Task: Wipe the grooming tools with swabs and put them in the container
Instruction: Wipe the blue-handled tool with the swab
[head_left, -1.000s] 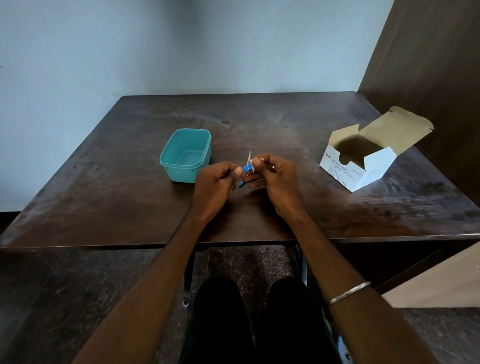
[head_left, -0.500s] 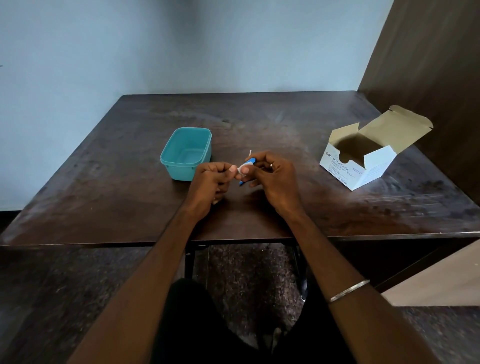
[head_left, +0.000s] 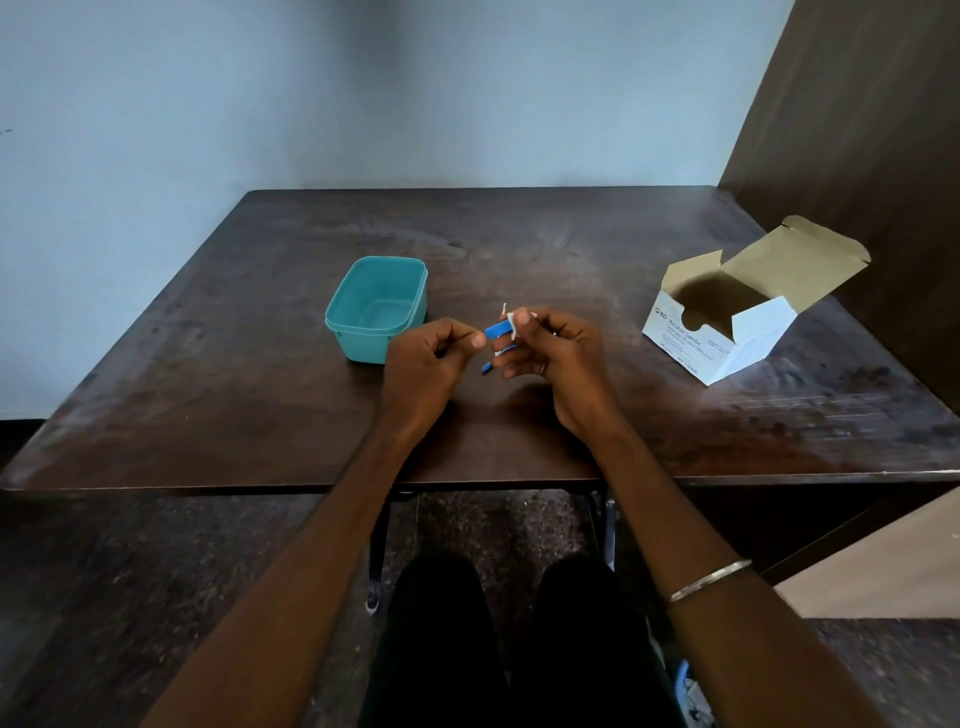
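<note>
**Blue tool held with swab above the worktop**

A small blue plastic grooming tool (head_left: 497, 329) is pinched at one end by the curled fingers of the left hand (head_left: 426, 364). Its other end is gripped, with a white swab (head_left: 511, 318), by the right hand (head_left: 553, 358). A teal rectangular plastic container (head_left: 378, 307) stands at ten o'clock from the hands on the dark wooden worktop (head_left: 519, 249); an open white cardboard swab box (head_left: 727, 332) sits at three o'clock.

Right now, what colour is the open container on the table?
Teal, inside and out; the container shows best in the head view.
</note>
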